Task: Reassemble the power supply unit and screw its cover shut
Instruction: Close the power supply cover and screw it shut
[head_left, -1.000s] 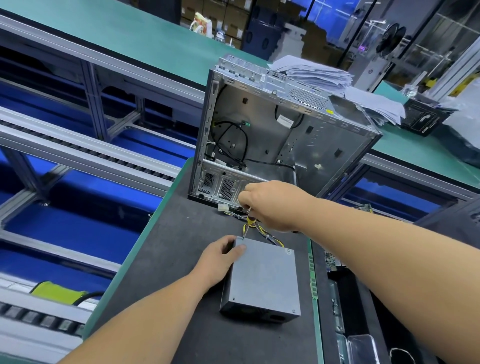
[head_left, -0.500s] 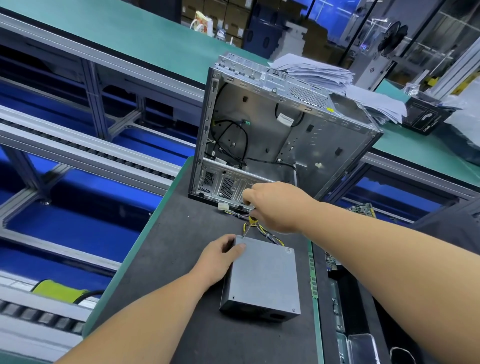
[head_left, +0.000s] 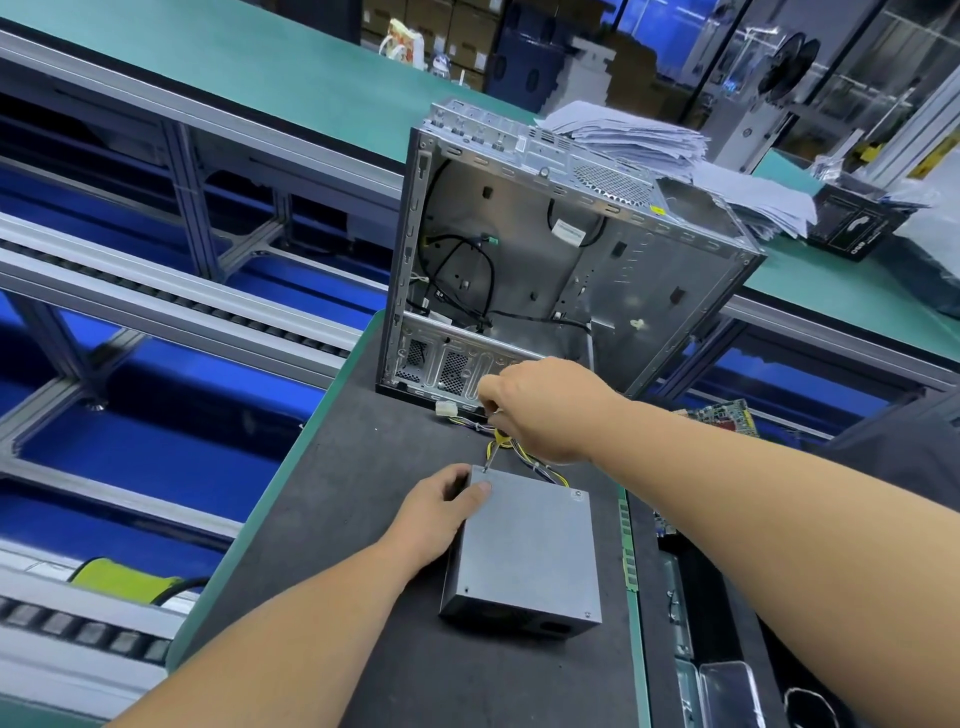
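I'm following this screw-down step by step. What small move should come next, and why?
Probably keep turning the screwdriver in the right hand. Its tip sits at the far left corner of the power supply unit, and the left hand braces that corner.

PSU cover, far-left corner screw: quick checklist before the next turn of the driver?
1. Grey metal power supply box flat on the dark mat: ok.
2. Left hand braces the box's far-left corner: ok.
3. Right hand grips the yellow-handled screwdriver: ok.
4. Tip on the corner screw: cannot tell, too small.
5. Yellow and black wire bundle clear of the shaft: cannot tell.
6. Other cover screws seated: cannot tell.
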